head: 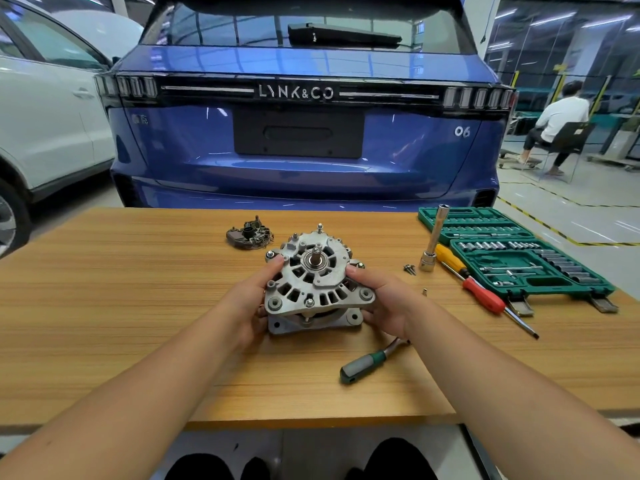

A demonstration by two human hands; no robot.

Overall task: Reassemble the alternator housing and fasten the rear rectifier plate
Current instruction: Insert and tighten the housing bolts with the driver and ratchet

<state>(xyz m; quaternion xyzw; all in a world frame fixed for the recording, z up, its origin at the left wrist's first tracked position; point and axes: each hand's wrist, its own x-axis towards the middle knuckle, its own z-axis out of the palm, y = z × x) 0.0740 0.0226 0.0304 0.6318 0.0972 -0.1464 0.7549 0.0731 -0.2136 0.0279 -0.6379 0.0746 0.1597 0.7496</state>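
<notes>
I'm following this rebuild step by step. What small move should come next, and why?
Probably let the right hand go and reach for the rectifier plate. Both hands grip the alternator, whose housing halves look mated, while the plate lies loose on the table behind it.

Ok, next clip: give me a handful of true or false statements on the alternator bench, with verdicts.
1. Both hands, left hand and right hand, grip the alternator. True.
2. The rectifier plate is already mounted on the alternator. False: it lies apart on the table, behind the alternator.
3. The socket set case is closed. False: it lies open.
4. A red-handled screwdriver lies beside the case. True.
5. The ratchet is in the right hand. False: it lies on the table.
</notes>
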